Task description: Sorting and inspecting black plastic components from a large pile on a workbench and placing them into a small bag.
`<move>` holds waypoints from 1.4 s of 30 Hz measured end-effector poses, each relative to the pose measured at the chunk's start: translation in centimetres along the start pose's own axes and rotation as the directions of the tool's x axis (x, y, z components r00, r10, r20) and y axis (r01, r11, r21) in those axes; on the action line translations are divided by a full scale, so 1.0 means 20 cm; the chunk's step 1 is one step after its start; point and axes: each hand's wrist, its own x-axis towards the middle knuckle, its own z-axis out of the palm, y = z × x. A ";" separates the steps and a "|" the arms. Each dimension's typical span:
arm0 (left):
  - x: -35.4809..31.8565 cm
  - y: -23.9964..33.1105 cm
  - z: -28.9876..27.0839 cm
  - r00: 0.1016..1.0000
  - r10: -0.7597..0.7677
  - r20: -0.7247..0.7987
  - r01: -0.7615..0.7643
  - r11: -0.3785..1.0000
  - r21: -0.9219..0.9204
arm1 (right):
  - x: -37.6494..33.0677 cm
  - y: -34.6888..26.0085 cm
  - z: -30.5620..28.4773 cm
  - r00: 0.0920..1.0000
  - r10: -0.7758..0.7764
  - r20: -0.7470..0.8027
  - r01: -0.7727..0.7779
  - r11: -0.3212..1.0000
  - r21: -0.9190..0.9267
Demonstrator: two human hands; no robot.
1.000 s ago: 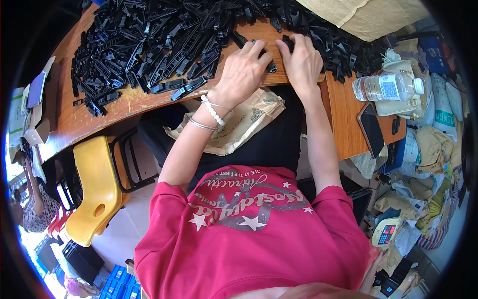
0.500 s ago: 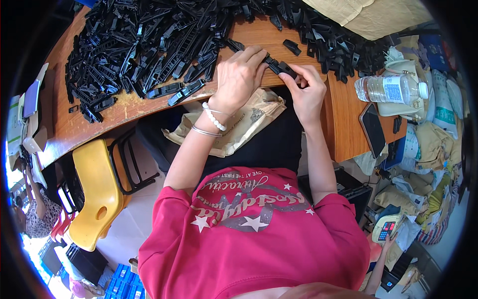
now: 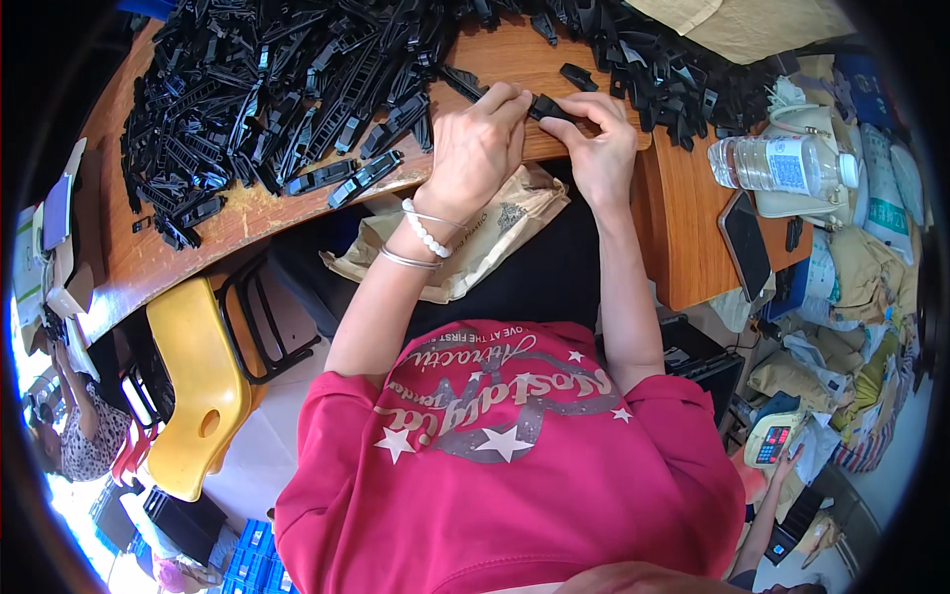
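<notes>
Between my two hands, over the table's near edge, is a small black plastic part. My left hand has its fingers bent and closed at the part's left end, which they hide. The thumb and forefinger of my right hand pinch the right end. A large heap of long black plastic parts lies to the left, some with ladder-like slots. Several shorter black pieces are heaped at the right. One loose black piece rests just beyond my right hand.
A brown paper bag lies on my lap. At the right are a clear water bottle, a phone and a white handbag. A yellow chair stands at the left. Another person's hand is by a keypad device.
My right hand has moved slightly left, closer to my left hand. Less of the black part shows between them. The whole view has shifted a little.
</notes>
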 end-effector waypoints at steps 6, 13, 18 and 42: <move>-0.01 0.01 -0.03 0.998 -0.054 0.021 0.056 0.994 -0.096 | -0.05 0.05 0.05 0.992 -0.094 -0.087 0.093 0.996 -0.017; -0.07 0.01 -0.03 0.974 -0.201 -0.100 0.197 0.979 -0.052 | -0.33 -0.04 -0.25 0.891 0.087 0.446 -0.314 0.828 0.465; -0.09 -0.04 -0.04 0.993 0.053 -0.102 -0.041 0.992 0.116 | -0.24 -0.08 -0.17 0.885 -0.080 0.458 -0.133 0.900 0.415; -0.11 0.00 -0.07 0.990 0.099 -0.105 -0.075 0.975 0.211 | -0.02 -0.08 -0.07 0.971 0.026 0.238 -0.050 0.994 0.095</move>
